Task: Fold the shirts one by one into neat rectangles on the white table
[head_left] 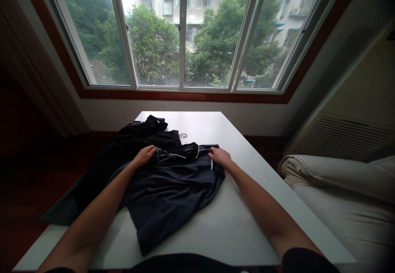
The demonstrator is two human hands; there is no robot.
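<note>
A dark navy shirt with thin white edging lies spread and wrinkled on the white table. At the shirt's far left part, my left hand is closed with the cloth pinched in its fingers. My right hand grips the far right part, close to a white-striped edge. Between the two hands the fabric is bunched, and a white-edged fold stands up a little. The near end of the shirt reaches toward the front of the table.
Black clothes lie piled at the table's left side, some hanging over its edge. Behind the pile is a small ring-shaped mark or item. A pale sofa stands to the right. Beyond the table is a window.
</note>
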